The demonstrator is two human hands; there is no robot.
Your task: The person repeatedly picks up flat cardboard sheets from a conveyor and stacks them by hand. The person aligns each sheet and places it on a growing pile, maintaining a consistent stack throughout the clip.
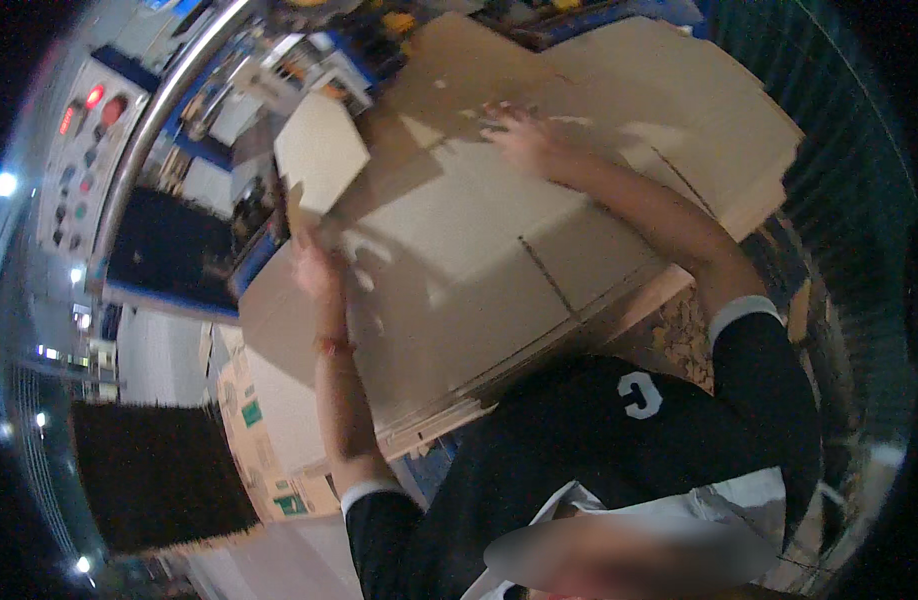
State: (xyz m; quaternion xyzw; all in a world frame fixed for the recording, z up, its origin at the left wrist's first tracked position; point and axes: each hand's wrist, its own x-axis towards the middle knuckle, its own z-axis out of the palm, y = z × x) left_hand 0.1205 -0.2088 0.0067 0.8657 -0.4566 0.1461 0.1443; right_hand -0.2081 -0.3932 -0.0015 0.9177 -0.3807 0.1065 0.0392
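Observation:
A large brown cardboard sheet (459, 230) lies in front of me, with dark slot lines cut in from its near edge. My left hand (319, 268) is over its left part, fingers closed at the lower corner of a small pale cardboard piece (322, 150) that stands out beyond them. Blur hides the exact grip. My right hand (527, 143) reaches to the far side of the sheet, its fingers apart and low over the cardboard. Whether the fingertips touch the surface is not clear. Shadows of both hands fall on the sheet.
A control panel (84, 150) with buttons and lit red lamps stands at the far left, behind a curved metal rail (144, 150). Machine parts (269, 95) sit beyond my left hand. More cardboard (699, 110) spreads at the right. A dark brush-like block (159, 475) is at lower left.

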